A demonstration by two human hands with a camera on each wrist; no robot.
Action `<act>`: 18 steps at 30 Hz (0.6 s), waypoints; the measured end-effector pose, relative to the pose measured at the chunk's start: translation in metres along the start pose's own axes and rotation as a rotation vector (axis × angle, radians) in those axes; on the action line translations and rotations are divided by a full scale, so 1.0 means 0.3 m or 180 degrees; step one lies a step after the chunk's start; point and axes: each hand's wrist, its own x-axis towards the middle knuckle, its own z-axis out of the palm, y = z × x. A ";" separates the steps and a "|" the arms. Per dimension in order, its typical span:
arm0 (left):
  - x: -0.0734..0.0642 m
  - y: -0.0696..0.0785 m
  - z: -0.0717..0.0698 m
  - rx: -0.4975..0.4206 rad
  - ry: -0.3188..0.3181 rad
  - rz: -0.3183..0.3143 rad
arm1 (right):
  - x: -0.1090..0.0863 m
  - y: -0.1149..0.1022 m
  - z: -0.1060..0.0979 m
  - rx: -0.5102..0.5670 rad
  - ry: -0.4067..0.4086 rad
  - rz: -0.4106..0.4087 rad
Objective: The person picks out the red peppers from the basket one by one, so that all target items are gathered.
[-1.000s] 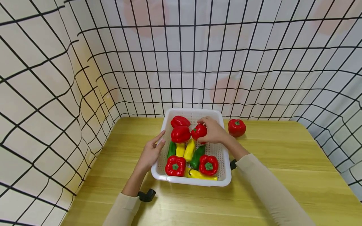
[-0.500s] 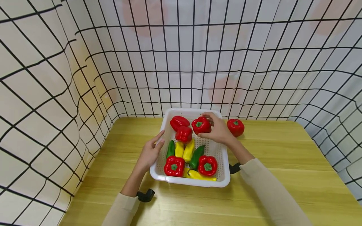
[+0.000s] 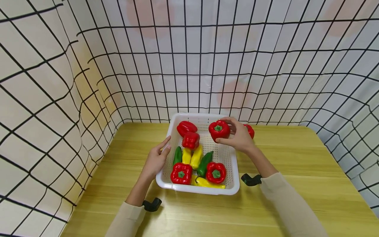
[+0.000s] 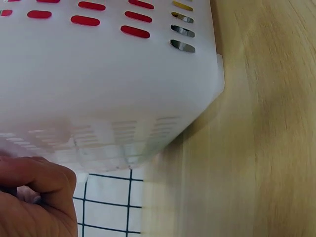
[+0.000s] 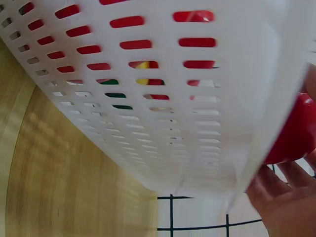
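A white plastic basket [image 3: 165,188] with slotted walls holds several red bell peppers, yellow peppers [image 3: 196,158] and green peppers [image 3: 205,164]. My left hand [image 3: 155,160] grips its left rim, the thumb at the edge; in the left wrist view, bent fingers [image 4: 57,185] show beside the wall. Over the basket's back right part, my right hand [image 3: 238,135] holds a red bell pepper [image 3: 219,130] between thumb and fingers, its green stem facing up. The right wrist view shows this pepper [image 5: 295,136] beyond the rim, partly hidden by it.
Another red bell pepper [image 3: 250,131] lies on the wooden table [image 3: 284,158] right of the basket, mostly hidden behind my right hand. A black wire grid [image 3: 204,75] before white sheeting encloses the table at the back and sides.
My right hand has lifted the red bell pepper off the others and carried it right, toward the basket's right rim. A pepper left behind has tipped over. The left hand keeps its place.
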 end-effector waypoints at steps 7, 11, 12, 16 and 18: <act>-0.002 0.001 0.003 0.0043 0.0036 0.0009 | -0.035 0.014 -0.067 -0.0021 0.0175 0.0045; -0.003 0.002 0.005 0.0082 0.0066 -0.0008 | -0.059 0.032 -0.112 -0.0063 0.0265 0.0079; -0.005 0.003 0.006 0.0093 0.0077 -0.0017 | -0.065 0.035 -0.124 -0.0070 0.0290 0.0085; -0.009 0.007 0.006 0.0128 0.0103 -0.0039 | -0.090 0.045 -0.173 -0.0114 0.0406 0.0110; -0.011 0.009 0.005 0.0153 0.0110 -0.0047 | -0.103 0.049 -0.198 -0.0124 0.0468 0.0120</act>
